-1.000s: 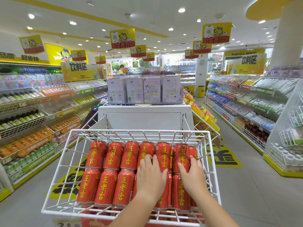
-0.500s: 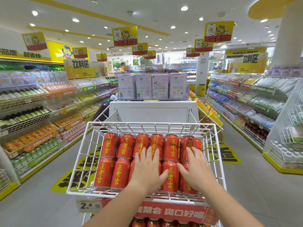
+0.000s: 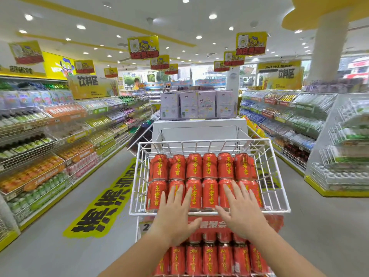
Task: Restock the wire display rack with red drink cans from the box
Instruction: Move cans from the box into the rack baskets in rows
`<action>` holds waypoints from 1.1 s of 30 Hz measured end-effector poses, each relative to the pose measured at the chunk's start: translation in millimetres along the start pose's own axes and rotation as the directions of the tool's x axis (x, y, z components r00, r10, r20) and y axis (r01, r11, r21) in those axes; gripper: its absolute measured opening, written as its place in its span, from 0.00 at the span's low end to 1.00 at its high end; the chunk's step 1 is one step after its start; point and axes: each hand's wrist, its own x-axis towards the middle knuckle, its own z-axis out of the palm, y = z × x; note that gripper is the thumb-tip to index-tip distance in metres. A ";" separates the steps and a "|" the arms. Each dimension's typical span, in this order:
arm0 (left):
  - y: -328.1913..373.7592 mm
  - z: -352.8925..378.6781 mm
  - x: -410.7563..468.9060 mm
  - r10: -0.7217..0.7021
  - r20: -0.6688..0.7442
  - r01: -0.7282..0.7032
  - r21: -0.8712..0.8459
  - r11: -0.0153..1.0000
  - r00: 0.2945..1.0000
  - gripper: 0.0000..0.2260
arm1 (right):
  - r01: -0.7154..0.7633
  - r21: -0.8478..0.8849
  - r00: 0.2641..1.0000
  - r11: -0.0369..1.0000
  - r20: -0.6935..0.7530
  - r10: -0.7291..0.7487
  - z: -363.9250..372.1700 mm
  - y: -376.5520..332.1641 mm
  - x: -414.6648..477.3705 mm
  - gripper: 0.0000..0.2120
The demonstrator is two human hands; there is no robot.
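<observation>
Head view, the only one I have: the wire display rack (image 3: 199, 143) stands dead ahead in the aisle, and its white top basket holds the red drink cans (image 3: 209, 168) in two packed rows, yellow characters facing me. The left hand (image 3: 175, 214) reaches over the front rim with fingers straight and spread wide, gripping nothing, its fingertips over the front row left of centre. The right hand (image 3: 241, 212) does the same just beside it, fingers fanned over the front row right of centre. I cannot tell whether either hand presses on the cans or only hovers above them. Below the basket a red banner (image 3: 211, 224) runs across the rack, partly hidden by the hands, and a lower tier (image 3: 209, 258) holds more red cans. Behind the rack pastel boxes (image 3: 197, 104) sit on a white stand (image 3: 199, 132). Stocked drink shelves (image 3: 50, 146) line both sides of the aisle, and a yellow floor sticker (image 3: 103, 206) lies to the left.
</observation>
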 end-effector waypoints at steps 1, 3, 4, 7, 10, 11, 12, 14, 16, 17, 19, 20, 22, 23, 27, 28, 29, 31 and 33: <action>-8.2 1.0 -12.9 0.000 0.007 0.000 0.003 1.000 1.000 0.41 | -0.006 0.001 1.000 1.000 -0.008 0.006 1.9 -11.7 -9.9 0.42; -24.6 4.1 -39.3 0.008 0.023 -0.009 0.022 1.000 1.000 0.41 | -0.003 -0.026 0.999 1.000 0.047 0.004 6.8 -36.9 -31.5 0.41; -33.6 7.9 -51.8 0.014 0.030 -0.015 0.025 1.000 0.999 0.41 | -0.007 -0.038 0.998 0.999 0.066 0.010 9.5 -49.7 -42.3 0.40; -60.5 24.0 -85.9 0.037 0.001 -0.037 -0.033 0.999 0.999 0.42 | -0.026 -0.069 0.996 0.997 0.078 0.031 23.0 -82.1 -72.7 0.38; -78.9 46.9 -115.7 0.056 0.017 -0.055 -0.065 0.996 0.998 0.41 | -0.041 -0.083 0.994 0.996 0.096 0.049 44.3 -104.0 -104.0 0.37; -83.0 54.2 -126.0 0.062 0.013 -0.061 -0.064 0.996 0.998 0.40 | -0.046 -0.081 0.994 0.996 0.097 0.054 49.9 -110.4 -114.3 0.38; -86.6 61.6 -136.2 0.070 0.018 -0.068 -0.060 0.996 0.997 0.40 | -0.048 -0.075 0.993 0.996 0.107 0.056 57.5 -115.6 -124.3 0.39; -93.5 81.5 -155.9 0.084 0.026 -0.083 -0.044 0.996 0.996 0.39 | -0.036 -0.076 0.983 0.996 0.178 0.049 75.5 -124.1 -144.5 0.40; -97.6 101.9 -175.1 0.077 0.053 -0.074 -0.049 0.996 0.996 0.39 | -0.015 -0.076 0.974 0.997 0.225 0.032 94.7 -131.4 -164.1 0.40; -97.6 113.4 -184.6 0.066 0.074 -0.062 -0.057 0.996 0.995 0.39 | -0.005 -0.071 0.968 0.997 0.250 0.023 107.0 -133.7 -173.3 0.40; -97.1 140.1 -200.2 0.043 0.084 -0.037 -0.067 0.997 0.996 0.39 | 0.022 -0.068 0.961 0.997 0.275 -0.003 134.8 -136.9 -187.9 0.39; -96.2 155.3 -207.0 0.037 0.092 -0.030 -0.080 0.996 0.995 0.39 | 0.037 -0.068 0.955 0.997 0.297 -0.015 150.1 -138.7 -195.2 0.39; -91.1 193.9 -224.2 0.030 0.127 -0.020 -0.082 0.996 0.991 0.39 | 0.073 -0.071 0.924 0.995 0.380 -0.041 186.8 -140.8 -214.4 0.38; -88.6 214.4 -234.3 0.019 0.158 -0.007 -0.077 0.997 0.987 0.39 | 0.086 -0.068 0.909 0.994 0.414 -0.050 205.9 -141.8 -223.8 0.38; -75.8 291.5 -273.2 -0.014 0.307 0.031 -0.049 0.998 0.952 0.40 | 0.117 -0.033 0.868 0.993 0.489 -0.086 278.9 -143.5 -261.8 0.39; -72.5 310.4 -283.4 -0.017 0.347 0.031 -0.035 0.999 0.938 0.41 | 0.119 -0.016 0.849 0.993 0.520 -0.093 297.1 -143.2 -272.8 0.40; -69.5 329.4 -294.1 -0.017 0.381 0.027 -0.022 0.999 0.924 0.42 | 0.121 0.000 0.831 0.993 0.547 -0.102 315.9 -143.2 -284.6 0.40; -62.0 368.1 -312.6 -0.010 0.429 0.021 -0.022 1.000 0.903 0.41 | 0.110 0.031 0.798 0.993 0.593 -0.107 355.1 -142.7 -309.3 0.41; -53.8 407.2 -332.2 -0.015 0.467 0.042 -0.048 0.998 0.884 0.41 | 0.109 0.064 0.758 0.992 0.640 -0.125 393.3 -142.8 -334.9 0.40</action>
